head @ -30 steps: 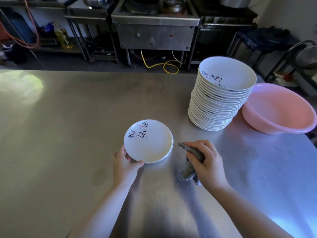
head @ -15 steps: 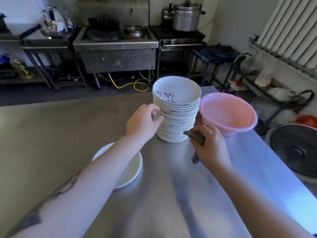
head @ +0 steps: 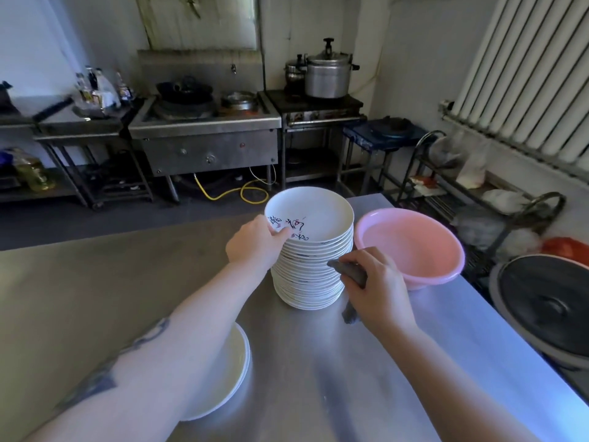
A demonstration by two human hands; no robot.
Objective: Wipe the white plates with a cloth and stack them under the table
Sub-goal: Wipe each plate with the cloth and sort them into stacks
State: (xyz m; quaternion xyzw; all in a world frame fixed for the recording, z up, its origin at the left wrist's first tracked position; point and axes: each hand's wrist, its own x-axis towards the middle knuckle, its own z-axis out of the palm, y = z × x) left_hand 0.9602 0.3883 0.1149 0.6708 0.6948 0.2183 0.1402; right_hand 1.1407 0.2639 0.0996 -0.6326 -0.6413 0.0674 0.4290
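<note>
The left hand (head: pixel 255 247) pinches the top plate (head: pixel 310 215) off the stack (head: pixel 310 275) (right hand (head: pixel 376 288) clutching the cloth (head: pixel 349 270)); next, lift and wipe.

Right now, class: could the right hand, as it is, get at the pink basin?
Probably yes: the right hand sits just beside the pink basin with nothing between, though it grips the cloth, so its fingers are busy.

Counts: one tall plate stack (head: pixel 310 266) at 12 o'clock on the tabletop (head: pixel 95 282), too many plates to count exactly. One low plate pile (head: pixel 234 374) at 7 o'clock, count unclear. One pink basin (head: pixel 411 247) at 2 o'clock. One cloth (head: pixel 350 272). Two hands.
</note>
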